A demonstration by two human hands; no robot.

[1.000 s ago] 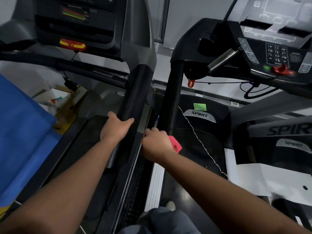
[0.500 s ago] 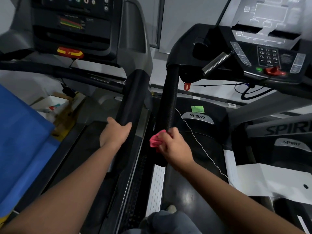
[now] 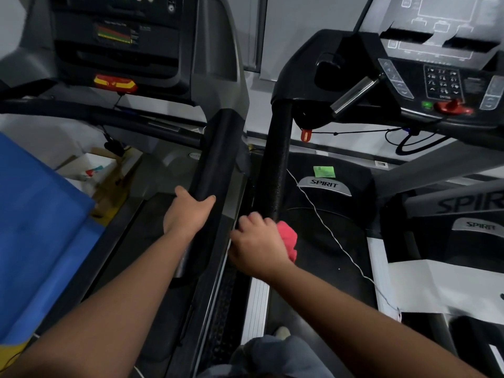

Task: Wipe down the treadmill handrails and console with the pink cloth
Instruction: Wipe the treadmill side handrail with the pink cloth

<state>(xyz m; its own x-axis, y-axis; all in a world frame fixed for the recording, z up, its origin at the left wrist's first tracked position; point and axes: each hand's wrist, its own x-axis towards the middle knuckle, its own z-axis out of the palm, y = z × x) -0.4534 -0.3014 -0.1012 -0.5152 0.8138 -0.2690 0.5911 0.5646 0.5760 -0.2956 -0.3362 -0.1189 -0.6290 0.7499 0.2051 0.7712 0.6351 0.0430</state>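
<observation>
Two treadmills stand side by side. My right hand [image 3: 257,245] grips the pink cloth [image 3: 288,238] around the lower end of the right treadmill's black foam handrail [image 3: 274,159]; the cloth bulges out on the hand's right side. My left hand [image 3: 188,212] holds the neighbouring treadmill's black handrail [image 3: 215,154], thumb on the left, fingers over the top. The right treadmill's console [image 3: 425,75] with keypad and red safety key sits at upper right. The left treadmill's console [image 3: 117,36] is at upper left.
A thin white cord [image 3: 327,230] runs down across the right treadmill's motor cover with its SPIRIT badge [image 3: 324,184]. A blue mat [image 3: 35,227] leans at the left, cardboard boxes [image 3: 101,173] behind it. A third treadmill's hood [image 3: 474,227] lies at the right.
My right hand with the pink cloth turned around the handrail: the cloth showed on the hand's left half a second ago and now bulges on its right. My left hand stayed put.
</observation>
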